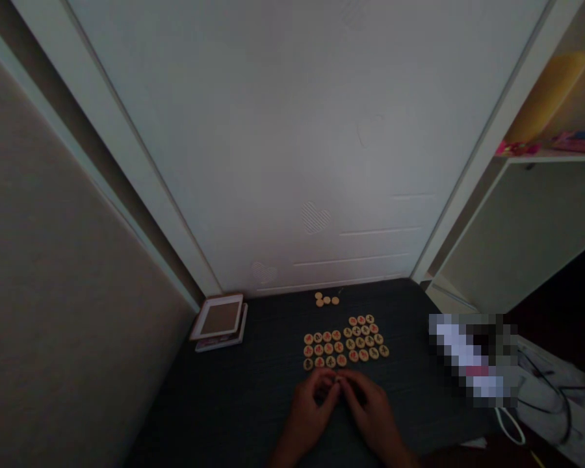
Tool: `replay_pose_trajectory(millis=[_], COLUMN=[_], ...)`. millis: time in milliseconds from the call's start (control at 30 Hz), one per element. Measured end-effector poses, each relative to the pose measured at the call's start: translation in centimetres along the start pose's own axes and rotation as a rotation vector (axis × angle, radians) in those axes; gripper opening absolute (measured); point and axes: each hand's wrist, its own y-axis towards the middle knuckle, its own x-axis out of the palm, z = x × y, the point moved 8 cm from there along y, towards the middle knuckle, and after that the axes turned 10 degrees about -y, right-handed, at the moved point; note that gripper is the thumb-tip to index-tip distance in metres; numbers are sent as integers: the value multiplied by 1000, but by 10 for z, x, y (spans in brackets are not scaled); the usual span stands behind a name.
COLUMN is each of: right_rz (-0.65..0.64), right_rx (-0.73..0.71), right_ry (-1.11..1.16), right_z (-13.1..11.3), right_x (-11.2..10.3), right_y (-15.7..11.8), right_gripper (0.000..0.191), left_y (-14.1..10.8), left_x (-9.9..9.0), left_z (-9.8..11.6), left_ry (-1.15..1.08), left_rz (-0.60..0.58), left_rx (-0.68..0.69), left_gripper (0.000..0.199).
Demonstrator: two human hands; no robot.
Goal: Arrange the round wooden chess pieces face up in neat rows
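My left hand and my right hand meet at the fingertips above the dark table, just below the rows of pieces. Both are closed in a pinch around a small pale thing, apparently a Chinese chess piece, mostly covered by the fingers. Beyond them, round wooden Chinese chess pieces with red and dark characters lie flat in a left block of rows. A right block of pieces stands close beside it, its top row shorter. Several more pieces, with no characters I can make out, lie loosely farther back.
At the table's back left sits a shallow framed box on another flat item. A white panel rises behind the dark table. On the right are a pixelated object, a white cable loop and a shelf.
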Motion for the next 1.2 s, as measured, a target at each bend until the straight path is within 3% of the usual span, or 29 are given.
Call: replay_pose_trajectory(millis=[200, 467, 733, 967, 1200], right_rz=[-11, -22, -11, -27, -64], right_rx=[-80, -189, -168, -135, -133], right_ry=[17, -27, -43, -61, -30], right_z=[-7, -9, -13, -12, -12], right_x=[-5, 5, 1, 1, 4], right_y=[2, -13, -10, -10, -8], right_gripper=[22, 38, 28, 26, 30], left_y=[-1, -2, -4, -4, -2], left_x=[2, 1, 6, 3, 2], left_z=[-2, -1, 6, 14, 4], left_ry=[1, 83, 22, 45, -103], left_rz=[-18, 0, -50, -19, -13], left_rx=[12, -9, -21, 17, -23], left_gripper=[21, 22, 30, 30, 24])
